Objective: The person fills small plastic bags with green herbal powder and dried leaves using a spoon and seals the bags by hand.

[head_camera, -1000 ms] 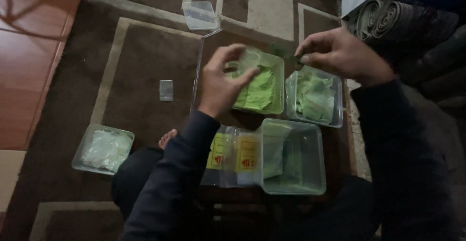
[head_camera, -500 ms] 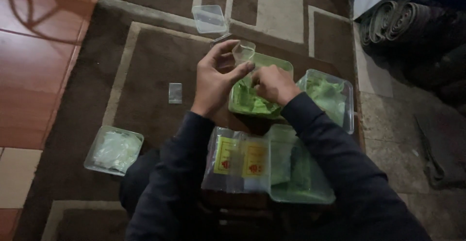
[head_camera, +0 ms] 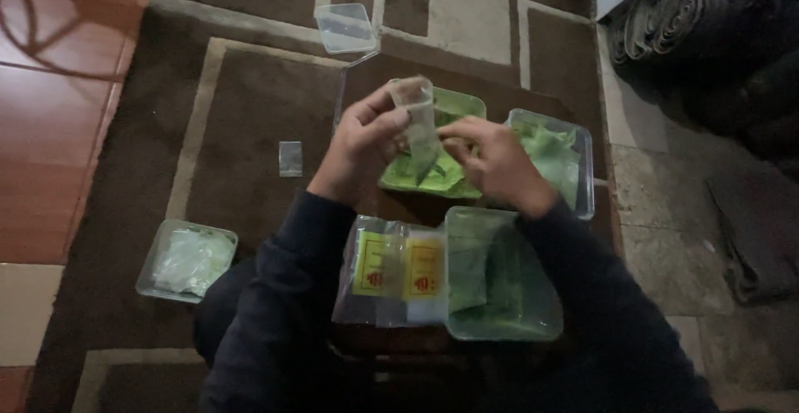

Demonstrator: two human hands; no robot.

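My left hand (head_camera: 359,142) holds up a small clear plastic bag (head_camera: 420,126) by its open top. My right hand (head_camera: 491,163) pinches the bag's right side, fingers at its lower part. Both hands hover over a green tray (head_camera: 454,105) of green leaves. Right of it stands a clear tub (head_camera: 583,142) with more green leaves. Nearer to me lie a clear pack with yellow labels (head_camera: 391,267) and a clear green-tinted tub (head_camera: 499,296).
A clear tub with pale contents (head_camera: 187,259) sits at the left on the brown patterned rug. A clear lid (head_camera: 345,28) lies at the back, a small clear packet (head_camera: 290,159) to the left. Rolled mats (head_camera: 666,34) at the far right.
My hands came together over the green tray. The right hand moved in from the right tub. The small clear bag is now held upright between both hands.
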